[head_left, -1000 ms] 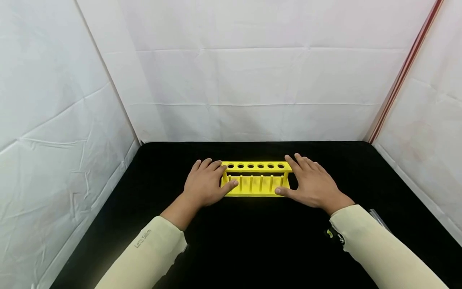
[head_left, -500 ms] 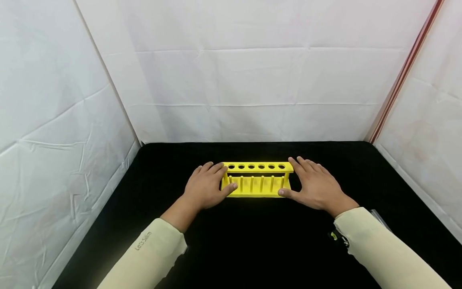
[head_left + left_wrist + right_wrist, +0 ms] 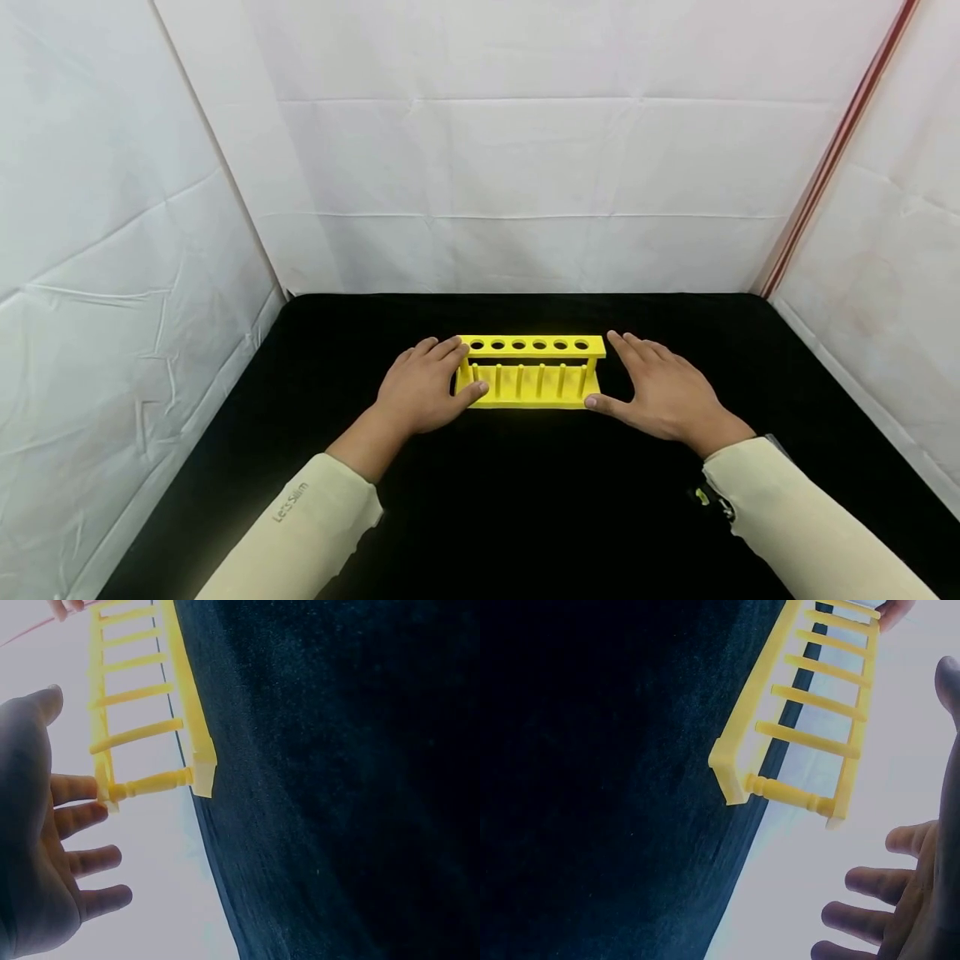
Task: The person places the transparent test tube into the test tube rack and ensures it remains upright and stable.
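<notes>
A yellow test tube rack (image 3: 529,353) stands upright on the black cloth, with a row of round holes in its top bar and a row of pegs below. At its left end is my left hand (image 3: 425,387), the fingertips right at the top bar and the thumb extended across the front. The left wrist view shows those fingers (image 3: 82,820) spread and nearly straight beside the end post. My right hand (image 3: 663,392) lies just off the rack's right end, palm facing it. In the right wrist view a gap shows between the right fingers (image 3: 877,885) and the rack.
Black cloth (image 3: 517,500) covers the table. White fabric walls (image 3: 480,167) enclose it at the back and both sides, with a red-brown strip (image 3: 840,150) at the right corner. A clear object (image 3: 778,446) shows partly behind the right sleeve.
My right hand has drawn away to the right from the rack's end, its fingers leaving the top bar. The left hand and the rack stay nearly in place.
</notes>
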### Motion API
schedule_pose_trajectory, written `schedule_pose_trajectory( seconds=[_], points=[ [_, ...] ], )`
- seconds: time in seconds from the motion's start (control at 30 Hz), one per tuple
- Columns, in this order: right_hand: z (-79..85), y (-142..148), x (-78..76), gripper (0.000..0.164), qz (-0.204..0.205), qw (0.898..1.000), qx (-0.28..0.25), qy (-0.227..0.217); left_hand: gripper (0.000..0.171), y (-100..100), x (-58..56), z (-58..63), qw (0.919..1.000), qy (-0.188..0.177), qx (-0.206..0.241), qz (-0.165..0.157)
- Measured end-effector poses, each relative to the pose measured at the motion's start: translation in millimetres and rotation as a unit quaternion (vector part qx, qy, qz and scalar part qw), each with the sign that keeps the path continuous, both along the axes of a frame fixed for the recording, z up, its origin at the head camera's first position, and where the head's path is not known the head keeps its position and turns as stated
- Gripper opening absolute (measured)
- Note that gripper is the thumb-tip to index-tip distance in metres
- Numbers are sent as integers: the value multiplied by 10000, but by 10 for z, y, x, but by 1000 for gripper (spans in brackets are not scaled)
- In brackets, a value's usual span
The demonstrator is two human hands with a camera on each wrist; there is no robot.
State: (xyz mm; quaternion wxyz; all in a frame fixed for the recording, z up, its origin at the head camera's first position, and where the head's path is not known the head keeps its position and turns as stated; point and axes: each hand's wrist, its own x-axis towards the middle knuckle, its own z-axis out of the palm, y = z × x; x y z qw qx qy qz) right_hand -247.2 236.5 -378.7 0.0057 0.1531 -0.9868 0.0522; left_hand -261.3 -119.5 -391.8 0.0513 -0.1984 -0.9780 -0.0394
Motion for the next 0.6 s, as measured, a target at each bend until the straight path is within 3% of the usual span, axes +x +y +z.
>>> schedule_pose_trajectory(
  seconds=[0.6],
  points=[
    [-44,177,134,120,-49,9998,22,199,77,2,41,19,9999,38,102,27]
  ],
)
